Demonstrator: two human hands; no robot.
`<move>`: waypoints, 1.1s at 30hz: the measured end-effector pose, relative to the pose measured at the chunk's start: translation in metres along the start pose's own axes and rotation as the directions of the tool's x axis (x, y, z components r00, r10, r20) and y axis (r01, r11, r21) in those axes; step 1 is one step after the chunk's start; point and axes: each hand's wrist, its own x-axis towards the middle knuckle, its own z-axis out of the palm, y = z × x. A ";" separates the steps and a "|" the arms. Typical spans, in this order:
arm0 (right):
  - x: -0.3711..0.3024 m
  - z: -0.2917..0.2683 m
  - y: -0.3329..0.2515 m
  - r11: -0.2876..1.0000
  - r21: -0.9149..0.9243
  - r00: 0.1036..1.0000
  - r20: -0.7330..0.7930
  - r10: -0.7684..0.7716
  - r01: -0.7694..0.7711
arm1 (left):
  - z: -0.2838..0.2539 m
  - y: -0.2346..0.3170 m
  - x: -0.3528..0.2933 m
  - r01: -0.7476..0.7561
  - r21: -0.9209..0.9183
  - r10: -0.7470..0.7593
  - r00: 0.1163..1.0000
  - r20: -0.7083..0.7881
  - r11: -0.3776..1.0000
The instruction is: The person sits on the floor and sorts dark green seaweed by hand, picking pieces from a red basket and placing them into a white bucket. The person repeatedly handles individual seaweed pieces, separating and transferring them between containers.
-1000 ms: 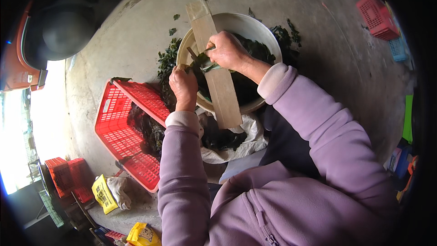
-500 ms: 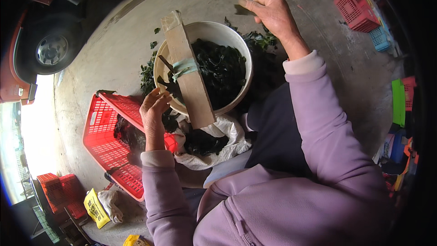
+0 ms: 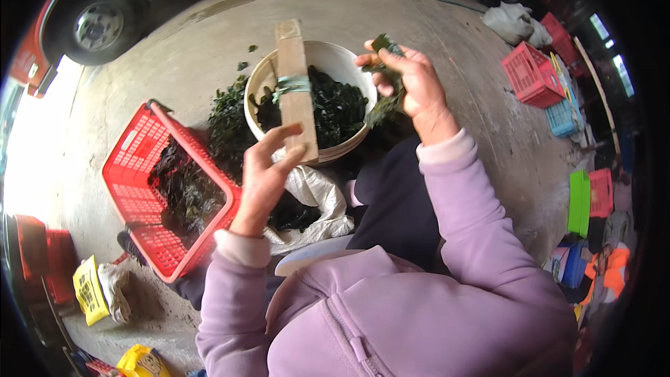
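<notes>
My right hand [image 3: 417, 87] is closed around a limp piece of dark green seaweed [image 3: 386, 101], raised just beyond the right rim of a round whitish tub [image 3: 349, 52]. Across the tub lies a wooden board [image 3: 296, 112], with a pale green strip [image 3: 294, 84] wrapped about its middle. More dark green leaves [image 3: 338, 105] fill the tub beneath it. Over the board's near end, my left hand [image 3: 265, 171] has thumb and fingers apart, with nothing seen in it. Whether its fingertips touch the wood, I cannot tell.
Left of the tub, a red plastic basket [image 3: 132, 171] tilts with dark wet seaweed [image 3: 185, 185] inside. Leaves [image 3: 229, 119] heap on the floor beside the tub. A white sack [image 3: 324, 199] lies at its near side. Red crates [image 3: 532, 73] stand far right; a vehicle wheel [image 3: 99, 26] is far left.
My right hand has come in toward the tub, now with a larger, hanging seaweed piece. My left hand has shifted from the left rim to the board's near end. The view has swung too.
</notes>
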 end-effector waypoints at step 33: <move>-0.069 0.236 0.093 0.947 -0.285 0.874 0.410 0.262 -0.150 | -0.167 -0.043 -0.110 0.040 -0.470 -0.203 0.931 -0.302 0.882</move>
